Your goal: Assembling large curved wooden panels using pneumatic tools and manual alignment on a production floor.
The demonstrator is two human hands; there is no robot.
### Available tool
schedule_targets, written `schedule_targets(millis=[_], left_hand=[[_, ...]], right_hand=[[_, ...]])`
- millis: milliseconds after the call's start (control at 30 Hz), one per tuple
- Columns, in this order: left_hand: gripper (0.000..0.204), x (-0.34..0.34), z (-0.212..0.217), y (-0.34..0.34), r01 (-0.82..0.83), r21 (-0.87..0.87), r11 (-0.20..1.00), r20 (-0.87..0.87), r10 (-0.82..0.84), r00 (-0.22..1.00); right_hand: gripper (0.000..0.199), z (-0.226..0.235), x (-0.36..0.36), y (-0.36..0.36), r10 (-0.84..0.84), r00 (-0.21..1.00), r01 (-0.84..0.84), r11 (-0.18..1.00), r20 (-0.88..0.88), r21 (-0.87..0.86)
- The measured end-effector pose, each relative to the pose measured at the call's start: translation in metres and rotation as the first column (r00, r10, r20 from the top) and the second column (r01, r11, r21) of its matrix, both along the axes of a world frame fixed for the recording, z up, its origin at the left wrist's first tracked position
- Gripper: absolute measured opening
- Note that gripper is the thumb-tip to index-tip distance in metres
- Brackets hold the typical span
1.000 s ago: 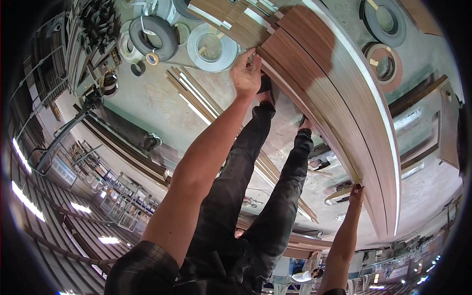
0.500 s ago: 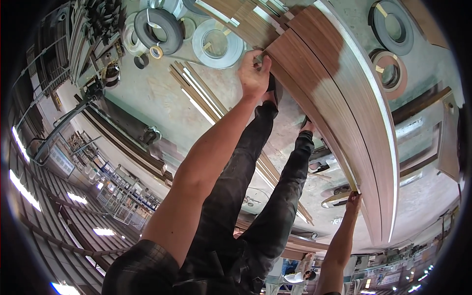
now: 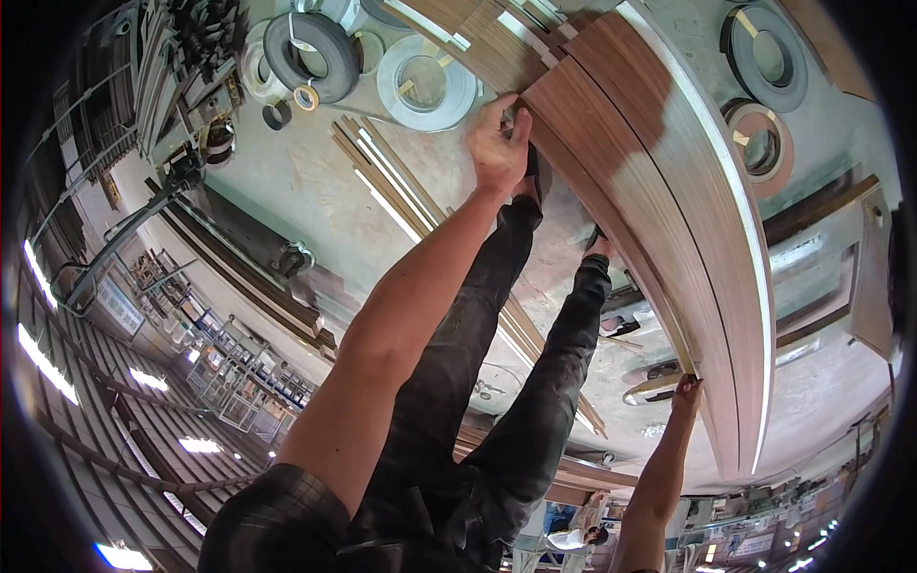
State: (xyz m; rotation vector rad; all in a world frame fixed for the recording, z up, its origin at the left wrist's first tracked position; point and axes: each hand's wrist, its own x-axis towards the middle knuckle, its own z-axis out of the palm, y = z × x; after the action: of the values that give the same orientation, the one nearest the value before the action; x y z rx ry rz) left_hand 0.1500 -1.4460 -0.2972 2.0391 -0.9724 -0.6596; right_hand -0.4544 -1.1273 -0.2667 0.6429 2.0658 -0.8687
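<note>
Long brown wood-grain boards [image 3: 659, 191] lie side by side across a stack, looking curved in this view. At their far left end corner is my left hand [image 3: 499, 148], its fingers curled and its thumb up against the near edge. My right hand [image 3: 687, 392] is closed at the same near edge, toward the other end. A narrow yellowish strip [image 3: 684, 355] runs along that edge into its fingers; the fingers hide how it is held. Between the hands, both my legs stand beside the boards.
Shorter wood pieces [image 3: 478, 33] lie beyond the left end. Rolls of edge banding [image 3: 420, 86] rest on the floor, with more rolls [image 3: 764, 57] on the far side. Loose strips [image 3: 382, 177] lie left of my legs. Another person [image 3: 573, 537] is in the background.
The view has shifted very slightly. Both hands keep their places at the board edge, with no visible change of grip.
</note>
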Motion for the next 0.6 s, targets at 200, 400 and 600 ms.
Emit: schedule_targets(millis=[200,400,600], left_hand=[[0.024,0.001,-0.005,0.002,0.011,-0.008,1.000,0.010,-0.011,1.000],[0.023,-0.001,-0.009,0.000,0.015,0.002,1.000,0.014,-0.016,1.000],[0.026,0.008,-0.019,0.005,0.009,0.048,0.999,-0.167,-0.001,0.986]], right_hand=[[0.042,-0.008,0.001,0.008,-0.020,1.000,0.021,0.997,0.011,-0.071],[0.040,-0.015,-0.035,0.021,0.046,0.996,-0.036,0.991,0.073,-0.131],[0.035,-0.022,-0.001,-0.001,-0.013,0.995,0.025,0.992,0.101,-0.122]])
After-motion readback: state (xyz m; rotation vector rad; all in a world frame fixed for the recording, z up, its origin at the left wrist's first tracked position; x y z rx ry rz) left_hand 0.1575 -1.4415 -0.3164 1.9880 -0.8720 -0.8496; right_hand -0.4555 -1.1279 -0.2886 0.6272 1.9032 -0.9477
